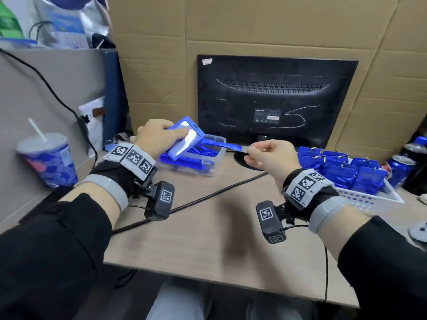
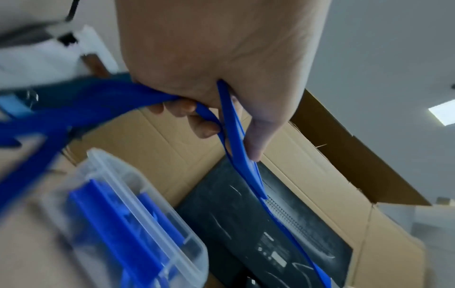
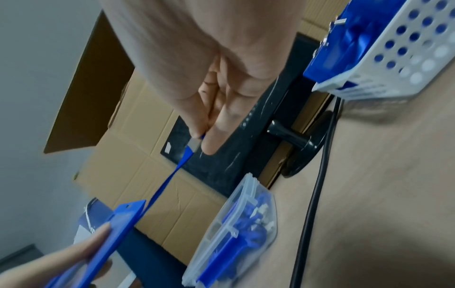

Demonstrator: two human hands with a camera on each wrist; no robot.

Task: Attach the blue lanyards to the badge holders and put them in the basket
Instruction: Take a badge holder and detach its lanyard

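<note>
Left hand (image 1: 154, 134) grips badge holder (image 1: 184, 140) above clear bin (image 1: 209, 166), far left. Right hand (image 1: 269, 154) pinches lanyard (image 1: 219, 147) clip end; strap runs left-right between hands. Basket (image 1: 372, 197) nearer right hand.

The desk (image 1: 208, 239) bears a clear box (image 1: 215, 162), basket (image 1: 369, 199), monitor (image 1: 275, 98) and cup (image 1: 48, 160).
</note>
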